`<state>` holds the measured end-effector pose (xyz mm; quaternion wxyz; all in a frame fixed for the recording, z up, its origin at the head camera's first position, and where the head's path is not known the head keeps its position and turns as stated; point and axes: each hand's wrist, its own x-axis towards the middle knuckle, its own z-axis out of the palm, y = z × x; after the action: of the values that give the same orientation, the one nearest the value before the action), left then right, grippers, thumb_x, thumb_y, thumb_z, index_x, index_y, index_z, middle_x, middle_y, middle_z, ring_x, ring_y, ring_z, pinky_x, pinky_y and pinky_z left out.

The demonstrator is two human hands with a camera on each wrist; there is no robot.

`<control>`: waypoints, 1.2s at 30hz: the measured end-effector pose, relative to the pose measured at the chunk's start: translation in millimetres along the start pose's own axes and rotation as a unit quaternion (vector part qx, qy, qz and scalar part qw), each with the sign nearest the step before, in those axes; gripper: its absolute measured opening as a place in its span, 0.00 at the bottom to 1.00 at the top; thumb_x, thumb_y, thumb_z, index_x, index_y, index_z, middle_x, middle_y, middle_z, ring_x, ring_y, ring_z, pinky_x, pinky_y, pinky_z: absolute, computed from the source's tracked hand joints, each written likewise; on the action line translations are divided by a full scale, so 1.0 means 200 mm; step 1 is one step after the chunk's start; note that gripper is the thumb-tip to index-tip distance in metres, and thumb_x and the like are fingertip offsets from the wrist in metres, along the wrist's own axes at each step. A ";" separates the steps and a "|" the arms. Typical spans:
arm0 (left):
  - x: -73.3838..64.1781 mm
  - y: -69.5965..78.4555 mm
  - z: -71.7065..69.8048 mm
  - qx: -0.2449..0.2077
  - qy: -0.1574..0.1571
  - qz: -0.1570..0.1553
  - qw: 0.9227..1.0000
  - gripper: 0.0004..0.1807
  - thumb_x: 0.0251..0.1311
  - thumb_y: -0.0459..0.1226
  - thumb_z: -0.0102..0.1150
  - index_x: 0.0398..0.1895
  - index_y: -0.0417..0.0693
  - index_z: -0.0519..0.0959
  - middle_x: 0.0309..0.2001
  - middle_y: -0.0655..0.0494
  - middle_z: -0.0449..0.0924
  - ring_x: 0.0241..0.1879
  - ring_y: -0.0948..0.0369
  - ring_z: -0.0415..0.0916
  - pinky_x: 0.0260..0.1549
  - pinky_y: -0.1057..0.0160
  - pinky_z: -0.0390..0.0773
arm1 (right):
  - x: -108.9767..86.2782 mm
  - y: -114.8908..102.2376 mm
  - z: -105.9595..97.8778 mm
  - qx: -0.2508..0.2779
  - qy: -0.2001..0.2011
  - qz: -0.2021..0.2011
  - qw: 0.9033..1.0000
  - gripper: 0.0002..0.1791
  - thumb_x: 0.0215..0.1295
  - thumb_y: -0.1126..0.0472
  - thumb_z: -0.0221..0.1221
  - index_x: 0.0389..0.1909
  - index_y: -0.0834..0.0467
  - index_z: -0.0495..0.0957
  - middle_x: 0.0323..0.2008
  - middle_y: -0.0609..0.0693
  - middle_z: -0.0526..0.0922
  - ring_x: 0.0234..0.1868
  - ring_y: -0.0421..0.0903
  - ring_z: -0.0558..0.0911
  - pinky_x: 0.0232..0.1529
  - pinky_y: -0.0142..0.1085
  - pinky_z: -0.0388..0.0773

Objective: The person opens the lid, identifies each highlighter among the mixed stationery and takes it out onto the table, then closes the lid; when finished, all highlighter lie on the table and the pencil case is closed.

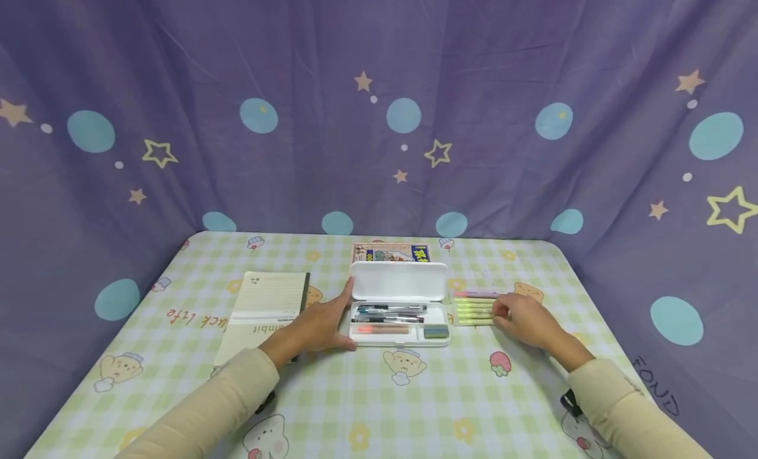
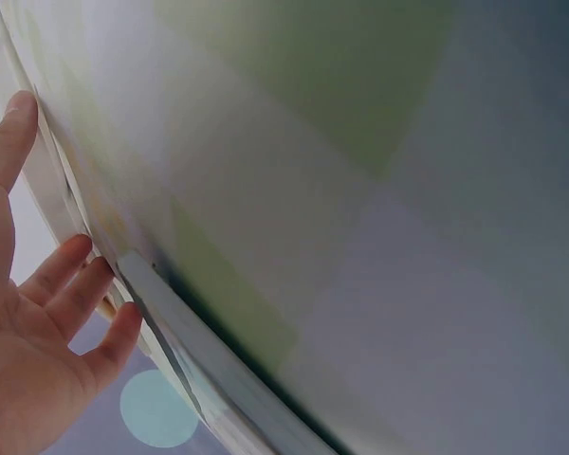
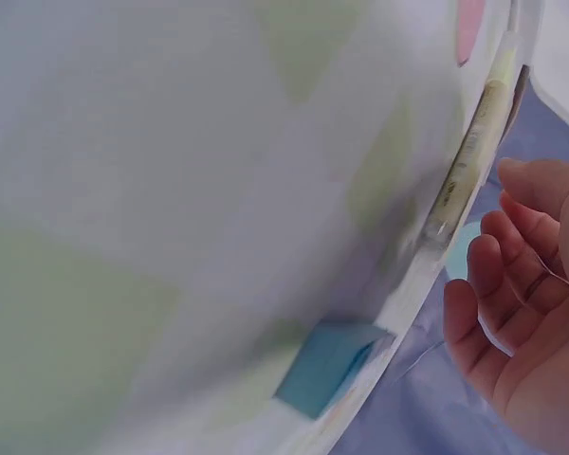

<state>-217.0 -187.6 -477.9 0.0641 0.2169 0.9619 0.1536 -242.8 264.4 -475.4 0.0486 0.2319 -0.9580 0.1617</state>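
Observation:
An open white pencil case [image 1: 399, 283] holds several pens [image 1: 391, 311], an orange-pink pen [image 1: 381, 329] and an eraser-like block [image 1: 436, 331]. My left hand [image 1: 322, 322] lies along its left side, thumb and fingers spread; in the left wrist view its fingers [image 2: 62, 284] look loosely bent. Right of the case lies a row of pale yellow pens [image 1: 475, 311] with a pink-and-purple one [image 1: 476, 294] behind. My right hand [image 1: 524, 319] is at the right ends of the pens. The right wrist view shows its fingers loosely curved beside one pen [image 3: 465, 166], nothing gripped.
Left of the case lies an open lined notebook [image 1: 269, 298]. A colourful printed booklet [image 1: 391, 252] lies partly behind the lid. A blue-green piece [image 3: 327, 365] stands on the cloth in the right wrist view; its kind is unclear. A purple curtain [image 1: 403, 150] hangs behind the table.

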 end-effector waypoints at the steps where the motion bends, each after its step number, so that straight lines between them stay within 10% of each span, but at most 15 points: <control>1: 0.00 0.00 0.00 0.001 0.000 0.001 1.000 0.80 0.42 0.65 0.76 0.83 0.50 0.27 0.74 0.52 0.70 0.60 0.46 0.81 0.68 0.51 0.74 | 0.01 -0.01 0.00 0.002 0.001 -0.004 1.000 0.05 0.61 0.61 0.70 0.32 0.50 0.82 0.28 0.41 0.81 0.29 0.36 0.74 0.31 0.35 0.75; 36: 0.00 0.01 -0.01 0.007 0.000 0.004 1.000 0.78 0.45 0.64 0.76 0.83 0.48 0.28 0.74 0.50 0.69 0.58 0.45 0.82 0.66 0.50 0.75 | 0.25 -0.54 0.15 0.053 -0.058 -0.190 0.979 0.14 0.67 0.64 0.64 0.51 0.51 0.87 0.37 0.45 0.86 0.28 0.33 0.72 0.31 0.27 0.73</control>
<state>-216.2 -186.4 -476.2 0.0621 0.2208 0.9621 0.1473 -237.1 142.0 -464.4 0.0108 0.4207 -0.8878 0.1863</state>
